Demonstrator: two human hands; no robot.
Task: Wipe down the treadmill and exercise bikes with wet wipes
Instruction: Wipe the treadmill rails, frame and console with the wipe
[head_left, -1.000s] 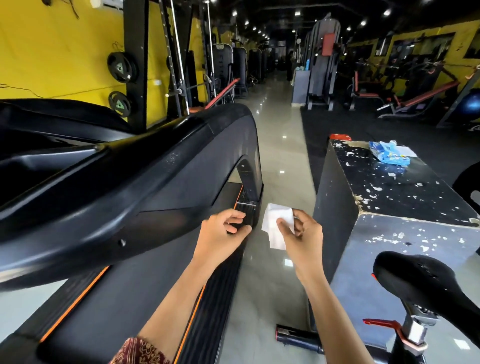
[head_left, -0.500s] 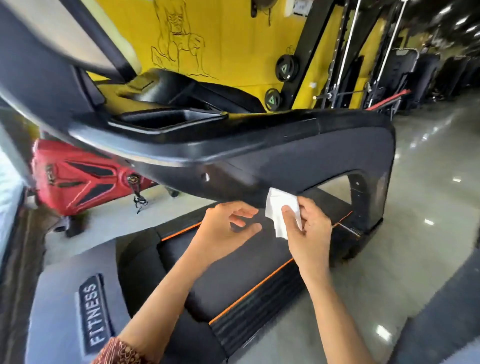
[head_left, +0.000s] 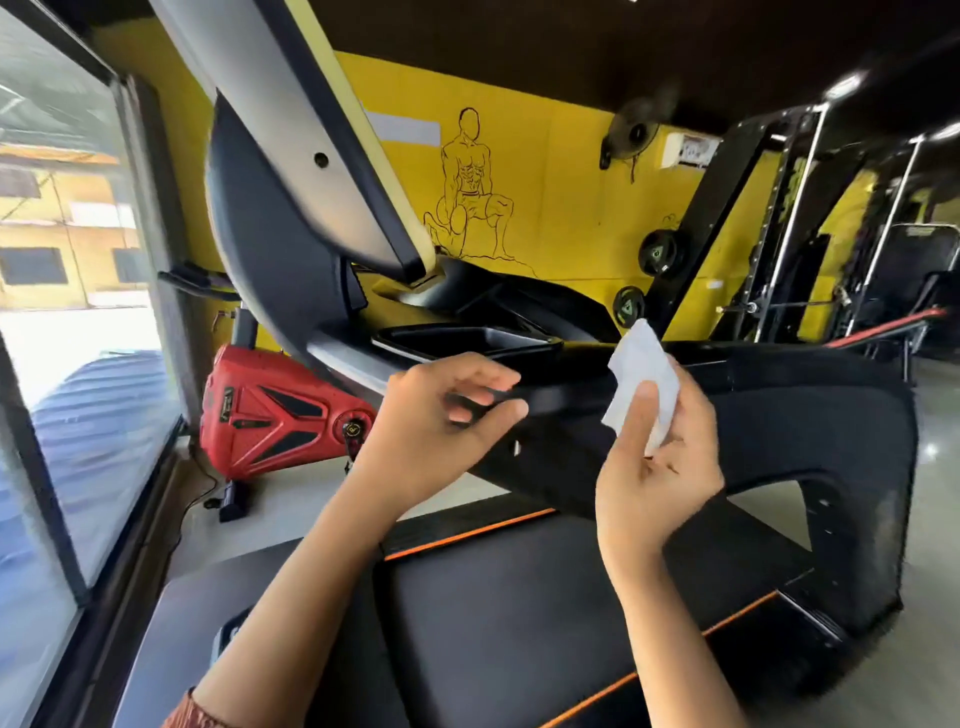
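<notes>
Head view shows the right hand (head_left: 654, 478) pinching a white wipe (head_left: 644, 374) between thumb and fingers, just in front of the upper edge of the treadmill (head_left: 805, 415) side rail; the left hand (head_left: 441, 415) hovers near it, fingers loosely curled, holding nothing; below both hands there is free room above the belt (head_left: 545, 623); a red exercise bike (head_left: 270, 415) stands by the window (head_left: 78, 312).

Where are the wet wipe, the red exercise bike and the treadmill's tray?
wet wipe (head_left: 642, 358): head view, white upper fold.
red exercise bike (head_left: 270, 415): head view, red housing.
treadmill tray (head_left: 524, 351): head view, front rim.
</notes>
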